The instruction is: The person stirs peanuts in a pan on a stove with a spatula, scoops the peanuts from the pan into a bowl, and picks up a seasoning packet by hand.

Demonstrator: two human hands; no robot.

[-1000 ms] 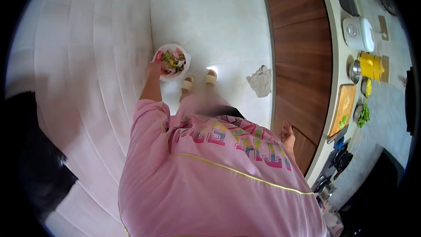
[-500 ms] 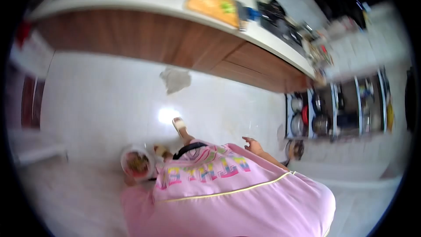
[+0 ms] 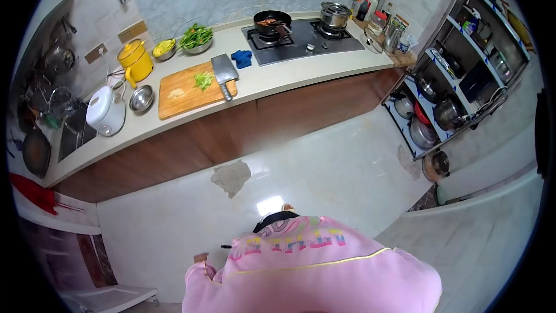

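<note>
The pink top's left sleeve [image 3: 200, 281] reaches down at the lower middle. A small brownish patch [image 3: 201, 258] shows at its end. I cannot make out whether this is part of my left hand, and no fingers show clearly. My right hand is out of view, hidden by the pink top [image 3: 324, 275]. Ahead is a counter [image 3: 255, 84] with a wooden cutting board [image 3: 174, 104] bearing chopped green pieces [image 3: 203, 80]. A cleaver [image 3: 224, 72] lies across the board's right end, beside a blue cloth [image 3: 242, 58]. Both hands are well away from these.
A black pan [image 3: 272, 22] with food and a steel pot [image 3: 335, 15] sit on the gas stove [image 3: 301, 43]. A rice cooker [image 3: 106, 111], steel bowl [image 3: 142, 99] and yellow pot [image 3: 135, 59] stand left. A shelf rack [image 3: 457, 90] stands right. A grey patch [image 3: 231, 178] marks the floor.
The view has swung up toward the counter. The white bin with scraps by my left hand has left the view. My right hand, earlier visible with fingers stretched, no longer shows.
</note>
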